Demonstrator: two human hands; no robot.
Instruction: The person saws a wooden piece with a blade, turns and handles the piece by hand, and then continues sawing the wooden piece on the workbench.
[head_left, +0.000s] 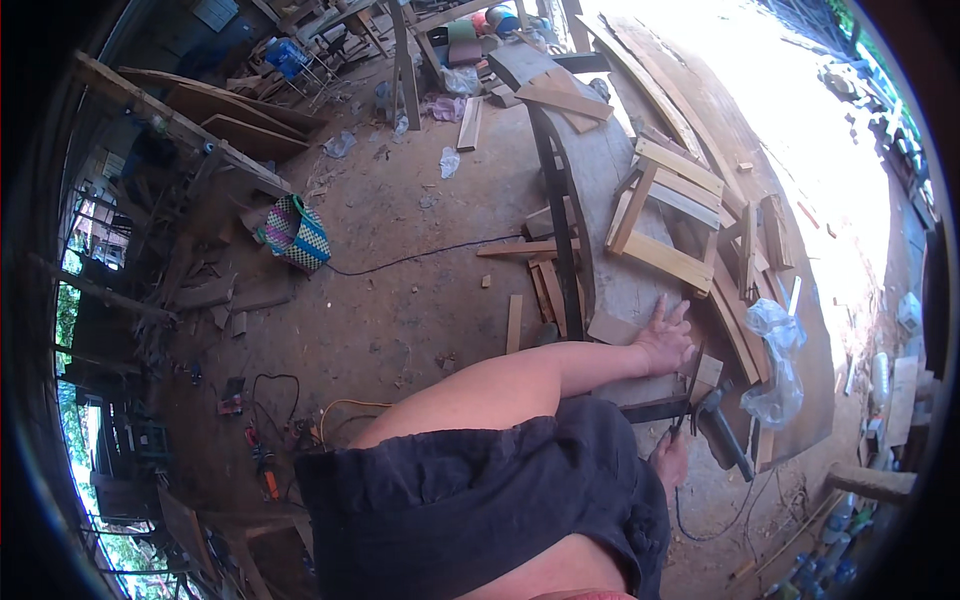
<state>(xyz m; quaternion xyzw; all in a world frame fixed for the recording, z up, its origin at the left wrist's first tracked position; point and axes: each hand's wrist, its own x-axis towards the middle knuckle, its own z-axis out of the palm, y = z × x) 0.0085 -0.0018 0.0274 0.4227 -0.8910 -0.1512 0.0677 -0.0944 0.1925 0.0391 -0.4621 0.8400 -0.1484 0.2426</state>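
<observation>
My bare left arm reaches across to the worn wooden bench (600, 190). There my left hand (665, 340) lies with its fingers spread, beside a small flat board (613, 328). Lower down, my right hand (671, 464) is closed round a thin dark tool (679, 428); its kind is too small to make out. My dark clothing hides most of the right arm. Just right of that hand lies a grey metal tool with a long bar (728, 436), against a small light wood block (707, 374). A slatted wooden frame (668, 210) rests on the bench beyond my left hand.
A crumpled clear plastic bag (775, 360) lies right of the tools. Loose boards (565, 100) are on the bench's far end. A dark cable (430, 258) crosses the dirt floor near a checked woven bag (297, 235). Orange-and-black tools (268, 478) lie at the left.
</observation>
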